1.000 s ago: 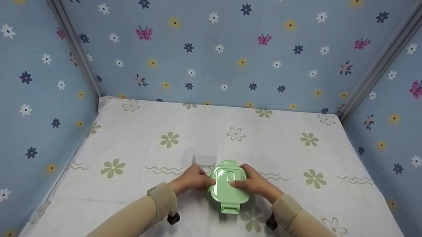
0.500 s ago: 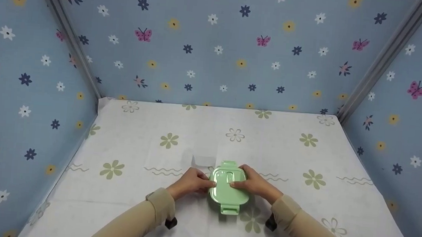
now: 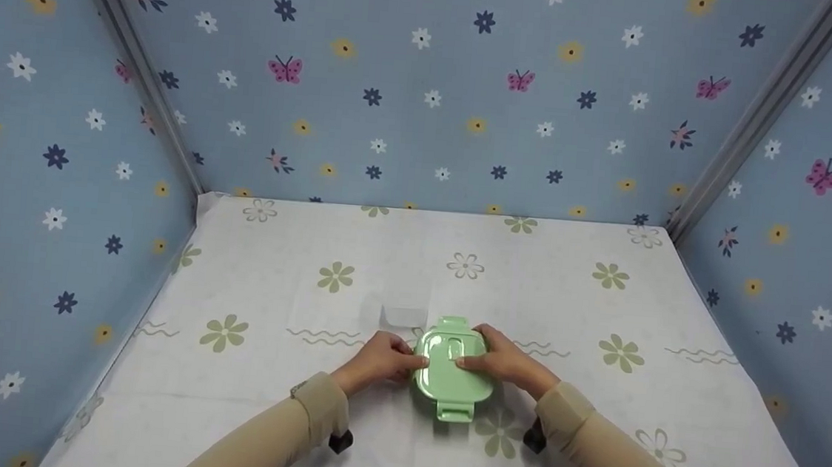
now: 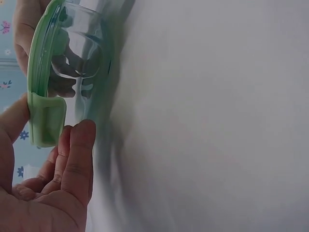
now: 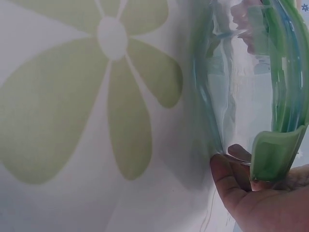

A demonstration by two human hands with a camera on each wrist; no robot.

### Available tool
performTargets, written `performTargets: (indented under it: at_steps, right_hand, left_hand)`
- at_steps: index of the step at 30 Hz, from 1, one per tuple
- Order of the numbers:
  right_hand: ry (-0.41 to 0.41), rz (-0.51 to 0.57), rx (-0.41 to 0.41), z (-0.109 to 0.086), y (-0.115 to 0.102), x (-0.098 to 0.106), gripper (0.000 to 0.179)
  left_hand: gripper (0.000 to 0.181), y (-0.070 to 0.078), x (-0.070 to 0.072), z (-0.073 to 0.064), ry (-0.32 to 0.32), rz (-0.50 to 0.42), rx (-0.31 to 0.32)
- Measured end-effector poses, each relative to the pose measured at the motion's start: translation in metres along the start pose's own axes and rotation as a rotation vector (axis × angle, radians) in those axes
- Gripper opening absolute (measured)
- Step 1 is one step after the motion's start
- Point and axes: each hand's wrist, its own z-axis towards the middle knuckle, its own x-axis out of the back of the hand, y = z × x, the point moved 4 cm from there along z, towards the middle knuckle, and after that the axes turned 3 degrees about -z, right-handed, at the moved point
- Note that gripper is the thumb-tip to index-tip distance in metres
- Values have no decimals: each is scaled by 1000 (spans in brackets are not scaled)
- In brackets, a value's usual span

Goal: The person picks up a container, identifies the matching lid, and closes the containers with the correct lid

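Note:
A clear food container with a light green lid stands on the table in the middle of the head view. Latch flaps stick out at its far and near ends. My left hand is at its left side; in the left wrist view the thumb lies against the lid edge beside a green flap, with the fingertips below the flap near the clear wall. My right hand grips the right side, thumb on top of the lid. In the right wrist view its fingers curl under the container's base.
A small clear or whitish box-like thing stands just beyond my left hand. White cloth with green flowers covers the table. Blue patterned walls enclose the back and both sides, with grey posts at the corners.
My left hand has shifted slightly toward me along the container's left side, its thumb still at the lid edge. The right hand and the container hold nearly the same place.

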Motion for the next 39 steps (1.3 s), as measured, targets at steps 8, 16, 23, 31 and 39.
performTargets:
  at_steps: [8, 16, 23, 31, 39]
  right_hand:
    - [-8, 20, 38, 0, 0, 0, 65]
    - [49, 41, -33, 0, 3, -2, 74]
    - [82, -19, -62, -1, 2, 2, 78]
    - [86, -6, -37, 3, -8, 23, 63]
    - [51, 24, -30, 7, -9, 34, 59]
  left_hand:
    - [34, 2, -1, -5, 27, 35, -12]
    - [42, 4, -3, -8, 30, 57, -35]
    - [56, 3, -9, -9, -13, -20, -55]
    - [56, 2, -14, -14, -45, -40, -92]
    - [88, -2, -20, -22, -100, -130, -29]
